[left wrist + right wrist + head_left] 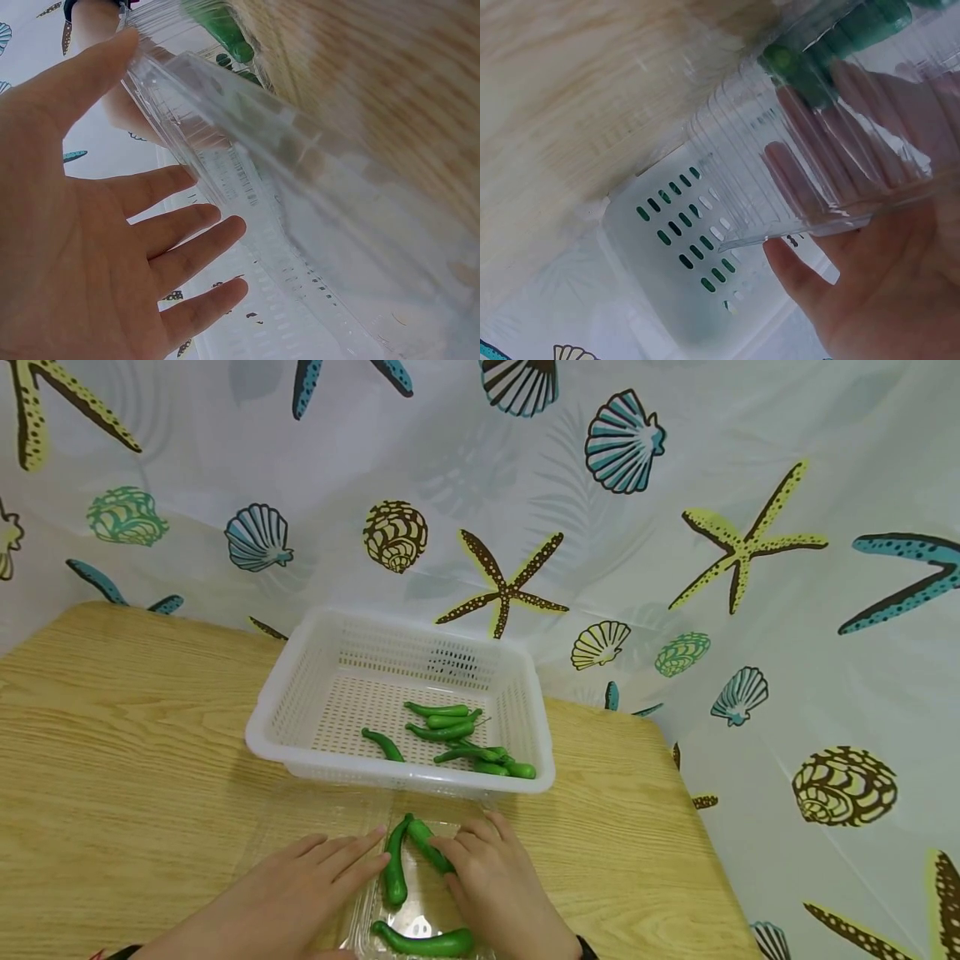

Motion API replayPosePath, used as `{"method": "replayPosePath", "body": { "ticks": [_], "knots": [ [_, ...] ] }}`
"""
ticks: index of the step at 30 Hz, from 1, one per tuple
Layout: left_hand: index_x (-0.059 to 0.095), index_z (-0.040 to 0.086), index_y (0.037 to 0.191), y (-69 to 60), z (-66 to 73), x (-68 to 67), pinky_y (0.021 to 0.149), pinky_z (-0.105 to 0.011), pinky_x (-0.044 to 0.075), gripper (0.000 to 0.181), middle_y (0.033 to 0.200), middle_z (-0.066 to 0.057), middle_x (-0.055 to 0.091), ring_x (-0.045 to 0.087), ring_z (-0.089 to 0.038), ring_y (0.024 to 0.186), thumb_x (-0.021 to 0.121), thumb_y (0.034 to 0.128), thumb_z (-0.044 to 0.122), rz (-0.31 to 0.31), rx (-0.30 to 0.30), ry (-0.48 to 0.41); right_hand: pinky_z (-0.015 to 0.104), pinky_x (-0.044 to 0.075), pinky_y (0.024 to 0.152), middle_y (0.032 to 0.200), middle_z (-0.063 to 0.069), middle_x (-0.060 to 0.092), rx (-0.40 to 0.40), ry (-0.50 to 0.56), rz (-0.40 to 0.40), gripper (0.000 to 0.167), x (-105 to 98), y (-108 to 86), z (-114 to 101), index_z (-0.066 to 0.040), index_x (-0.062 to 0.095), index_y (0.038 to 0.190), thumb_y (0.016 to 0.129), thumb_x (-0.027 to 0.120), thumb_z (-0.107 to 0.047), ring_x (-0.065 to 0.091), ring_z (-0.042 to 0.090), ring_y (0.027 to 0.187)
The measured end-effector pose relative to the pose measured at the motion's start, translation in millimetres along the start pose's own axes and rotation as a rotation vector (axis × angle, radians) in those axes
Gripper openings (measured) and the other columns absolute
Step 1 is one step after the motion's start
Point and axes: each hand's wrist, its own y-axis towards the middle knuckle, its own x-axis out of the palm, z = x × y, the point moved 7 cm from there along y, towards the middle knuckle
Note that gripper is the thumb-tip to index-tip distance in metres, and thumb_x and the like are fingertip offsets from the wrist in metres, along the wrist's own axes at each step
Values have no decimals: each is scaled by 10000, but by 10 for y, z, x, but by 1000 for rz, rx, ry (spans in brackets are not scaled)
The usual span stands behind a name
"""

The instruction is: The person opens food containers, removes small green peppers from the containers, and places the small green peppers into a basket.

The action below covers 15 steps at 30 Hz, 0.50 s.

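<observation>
A clear plastic clamshell box (420,910) lies opened on the table, with three green chili peppers in its tray. One green chili pepper (429,845) slants under my right hand (491,868), whose index finger and thumb pinch its lower end. Beside it lies another green pepper (395,868), and a third pepper (423,941) lies crosswise nearer me. Over the box's left edge reaches my left hand (307,877), its fingers straight and the tips close to the left pepper. The left wrist view shows that palm (82,247) holding nothing, with fingertips by the clear rim.
Behind the box stands a white perforated basket (401,777) with several more green peppers (442,731) inside, mostly at its right. The clear lid (300,827) spreads left on the wooden table (112,760). A curtain with shells and starfish (337,468) hangs behind.
</observation>
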Motion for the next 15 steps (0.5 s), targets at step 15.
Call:
{"method": "replayPosePath", "body": {
  "ticks": [15],
  "knots": [
    [553, 59, 1383, -10, -1, -23, 877, -477, 517, 813, 1432, -131, 523, 567, -239, 1214, 475, 903, 711, 46, 13, 30, 404, 458, 975, 917, -55, 685, 27, 54, 145, 301, -135, 9, 13, -149, 739, 1064, 775, 822, -131, 617, 150, 920]
  ]
}}
